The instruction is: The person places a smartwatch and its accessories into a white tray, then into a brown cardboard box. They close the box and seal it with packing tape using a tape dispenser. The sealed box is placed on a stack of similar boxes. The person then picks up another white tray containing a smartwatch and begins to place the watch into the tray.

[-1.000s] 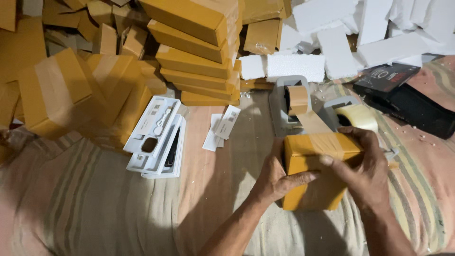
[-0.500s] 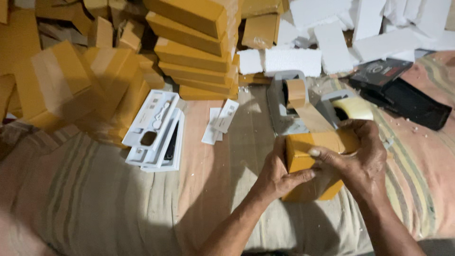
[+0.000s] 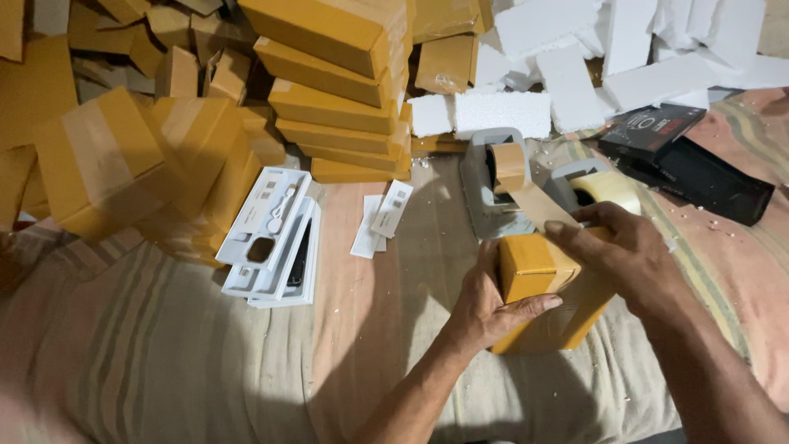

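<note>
Striped bedding (image 3: 123, 362), 2 hands (left (image 3: 485, 304), right (image 3: 625, 255)) gripping box (image 3: 534, 271)

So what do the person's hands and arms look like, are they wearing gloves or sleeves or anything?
No gloves and no sleeves in view. The left hand and right hand are both bare, and both forearms are bare as far as the picture's lower edge. I can see no watch, ring or bracelet on either one. The fingernails look short and plain.

Small box (image 3: 534, 271): matt yellow cardboard. Tape strip (image 3: 538, 201): tan, smooth, slight sheen. Tape dispenser (image 3: 481, 177): grey matt plastic. Foam blocks (image 3: 501, 111): white, rough, grainy polystyrene. Insert trays (image 3: 267, 214): white smooth plastic. Bedsheet (image 3: 164, 353): striped woven cloth, matt.
</note>
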Motion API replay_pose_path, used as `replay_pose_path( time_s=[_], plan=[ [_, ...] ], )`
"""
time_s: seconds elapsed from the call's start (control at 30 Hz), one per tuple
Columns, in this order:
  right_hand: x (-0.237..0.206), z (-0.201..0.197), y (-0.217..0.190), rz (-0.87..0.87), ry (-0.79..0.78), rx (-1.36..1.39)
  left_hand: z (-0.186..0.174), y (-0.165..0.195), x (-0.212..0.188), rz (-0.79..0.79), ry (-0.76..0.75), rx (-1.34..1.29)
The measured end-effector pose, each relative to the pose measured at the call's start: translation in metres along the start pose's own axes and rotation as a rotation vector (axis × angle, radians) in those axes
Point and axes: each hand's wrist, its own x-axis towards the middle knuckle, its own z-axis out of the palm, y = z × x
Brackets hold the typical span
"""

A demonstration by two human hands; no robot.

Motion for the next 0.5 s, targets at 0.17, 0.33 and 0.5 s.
replay_pose_path(
  time_s=[0.17, 0.33, 0.5],
  plan=[
    [-0.001, 0.008, -0.004, -0.014, 0.061, 0.080, -0.002, 0.005, 0.001, -0.007, 0.007, 0.016],
    [0.004, 0.013, -0.009, -0.058, 0.285, 0.160, -0.009, 0.001, 0.014, 0.040, -0.015, 0.073],
    [-0.004, 0.020, -0.003, -0.125, 0.381, 0.168, -0.015, -0.010, 0.019, 0.052, -0.082, -0.015]
  ],
)
